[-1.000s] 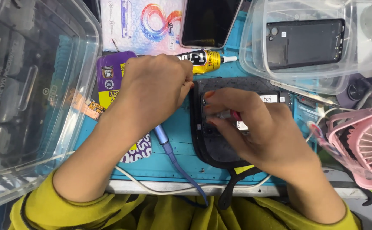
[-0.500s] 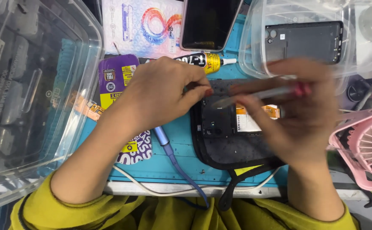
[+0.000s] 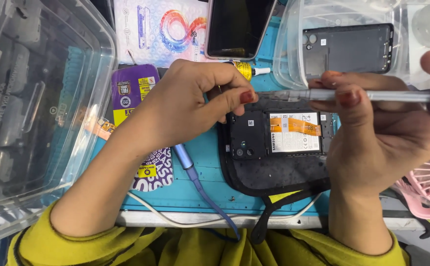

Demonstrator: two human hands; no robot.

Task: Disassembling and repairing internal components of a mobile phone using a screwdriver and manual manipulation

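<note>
Leftmost, bin: clear plastic bin [image 3: 32,123] fills the frame's left edge
Left hand: left hand [image 3: 185,106] at centre, fingertips pinched at the screwdriver's tip
Phone: opened phone [image 3: 279,133] centre-right on a black pad [image 3: 274,172]
Right hand: right hand [image 3: 387,133] far right, fingers closed around the screwdriver [image 3: 372,95]; held level above the phone

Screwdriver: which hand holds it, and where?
The right hand holds the screwdriver by its grey shaft, near the red end. The left hand pinches at its tip, above the opened phone.
</note>
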